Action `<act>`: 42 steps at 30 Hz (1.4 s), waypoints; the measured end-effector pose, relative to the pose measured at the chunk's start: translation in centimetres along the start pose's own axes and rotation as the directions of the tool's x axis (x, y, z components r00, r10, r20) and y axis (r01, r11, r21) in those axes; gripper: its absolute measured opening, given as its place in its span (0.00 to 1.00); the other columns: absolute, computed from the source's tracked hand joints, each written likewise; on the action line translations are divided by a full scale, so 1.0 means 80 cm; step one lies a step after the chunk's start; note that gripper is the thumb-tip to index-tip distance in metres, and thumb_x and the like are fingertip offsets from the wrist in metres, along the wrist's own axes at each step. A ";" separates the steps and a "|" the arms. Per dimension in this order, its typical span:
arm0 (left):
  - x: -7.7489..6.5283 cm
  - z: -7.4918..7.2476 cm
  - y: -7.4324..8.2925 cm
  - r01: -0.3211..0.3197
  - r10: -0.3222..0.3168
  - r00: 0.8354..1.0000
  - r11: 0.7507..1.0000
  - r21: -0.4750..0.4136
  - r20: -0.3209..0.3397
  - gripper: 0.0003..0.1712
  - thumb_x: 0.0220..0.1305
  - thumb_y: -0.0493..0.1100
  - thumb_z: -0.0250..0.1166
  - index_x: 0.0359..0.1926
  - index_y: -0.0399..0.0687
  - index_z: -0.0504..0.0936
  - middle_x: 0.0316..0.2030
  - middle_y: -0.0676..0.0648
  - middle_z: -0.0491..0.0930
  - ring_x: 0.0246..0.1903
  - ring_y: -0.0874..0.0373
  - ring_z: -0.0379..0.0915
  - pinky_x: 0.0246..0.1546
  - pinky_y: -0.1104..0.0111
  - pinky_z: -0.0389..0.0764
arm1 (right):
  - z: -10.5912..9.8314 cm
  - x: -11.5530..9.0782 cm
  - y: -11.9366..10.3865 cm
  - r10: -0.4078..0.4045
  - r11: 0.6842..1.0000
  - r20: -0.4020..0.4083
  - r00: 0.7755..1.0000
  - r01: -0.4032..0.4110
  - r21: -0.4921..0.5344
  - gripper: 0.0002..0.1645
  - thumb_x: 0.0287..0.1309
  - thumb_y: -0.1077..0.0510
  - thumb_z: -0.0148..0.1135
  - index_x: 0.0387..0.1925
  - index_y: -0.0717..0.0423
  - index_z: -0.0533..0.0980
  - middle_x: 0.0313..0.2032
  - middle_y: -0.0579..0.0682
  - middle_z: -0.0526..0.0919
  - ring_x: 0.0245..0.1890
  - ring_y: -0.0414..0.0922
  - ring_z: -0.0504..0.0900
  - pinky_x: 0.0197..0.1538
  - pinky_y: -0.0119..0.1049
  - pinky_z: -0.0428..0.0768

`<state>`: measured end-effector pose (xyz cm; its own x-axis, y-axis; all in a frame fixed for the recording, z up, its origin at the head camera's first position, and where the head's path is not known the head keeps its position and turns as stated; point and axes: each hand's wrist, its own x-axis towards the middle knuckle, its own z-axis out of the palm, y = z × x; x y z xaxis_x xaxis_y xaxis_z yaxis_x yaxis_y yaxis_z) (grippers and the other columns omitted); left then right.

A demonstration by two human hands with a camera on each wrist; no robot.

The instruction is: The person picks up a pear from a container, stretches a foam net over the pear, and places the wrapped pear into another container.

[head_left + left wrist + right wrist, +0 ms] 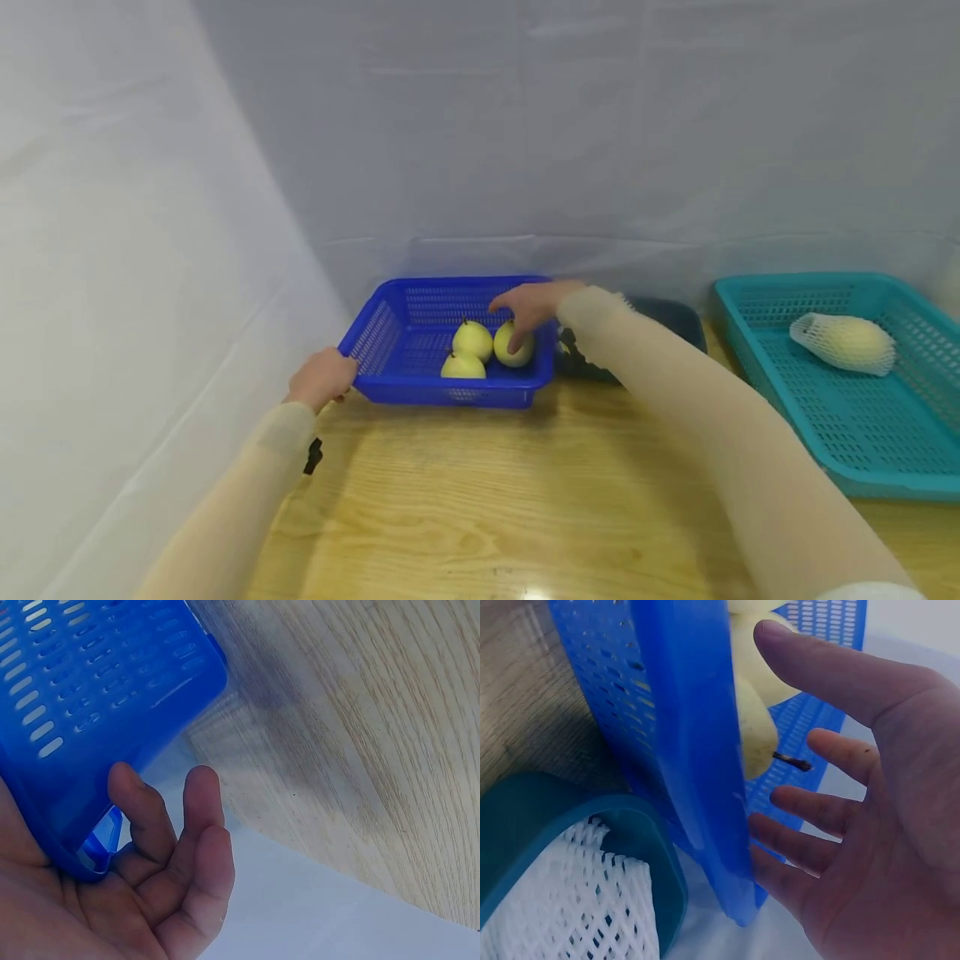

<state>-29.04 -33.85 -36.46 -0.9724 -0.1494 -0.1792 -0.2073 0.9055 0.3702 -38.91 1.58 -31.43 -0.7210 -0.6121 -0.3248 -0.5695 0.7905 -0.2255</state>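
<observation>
Three smooth, rounded, yellow-green pears are held between three and six o'clock inside a blue basket of glossy, slotted plastic. Its rim is gripped at eight o'clock by the left hand, the edge lodged against the palm. At two o'clock the right hand is spread wide over the rightmost pear; whether that pear is touched cannot be told. Toward three o'clock on the grained wooden table, a dark container is partly hidden; farther out, a pale, mesh-sheathed oval fruit is cradled in a perforated teal basket.
</observation>
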 end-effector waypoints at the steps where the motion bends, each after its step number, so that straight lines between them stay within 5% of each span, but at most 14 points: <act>1: 0.000 0.000 -0.001 0.001 -0.001 1.000 1.000 0.002 0.003 0.21 0.74 0.46 0.41 0.26 0.45 0.71 0.26 0.41 0.81 0.30 0.45 0.84 0.18 0.67 0.73 | 0.001 0.003 0.000 0.007 1.000 0.005 1.000 -0.007 0.005 0.53 0.55 0.42 0.73 0.77 0.42 0.57 0.77 0.49 0.57 0.78 0.53 0.54 0.75 0.54 0.60; 27: -0.001 0.000 0.006 0.018 -0.018 1.000 1.000 -0.001 0.016 0.20 0.74 0.47 0.42 0.28 0.44 0.73 0.26 0.43 0.81 0.32 0.45 0.84 0.19 0.66 0.73 | 0.009 0.027 0.001 0.092 0.994 0.080 0.993 -0.087 -0.061 0.43 0.55 0.47 0.74 0.71 0.46 0.69 0.75 0.52 0.63 0.75 0.55 0.60 0.72 0.54 0.66; 42: -0.002 0.002 0.010 0.016 -0.016 1.000 1.000 -0.012 0.024 0.21 0.74 0.48 0.43 0.24 0.48 0.71 0.24 0.44 0.79 0.30 0.45 0.84 0.19 0.66 0.72 | 0.014 0.030 0.006 0.122 0.992 0.110 0.987 -0.118 -0.039 0.46 0.52 0.46 0.74 0.71 0.48 0.69 0.72 0.51 0.68 0.73 0.54 0.65 0.70 0.52 0.69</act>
<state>-29.00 -33.00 -36.26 -0.9662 -0.1539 -0.2069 -0.2241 0.8981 0.3785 -40.46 0.54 -33.34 -0.7371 -0.5053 -0.4487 -0.4956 0.8556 -0.1494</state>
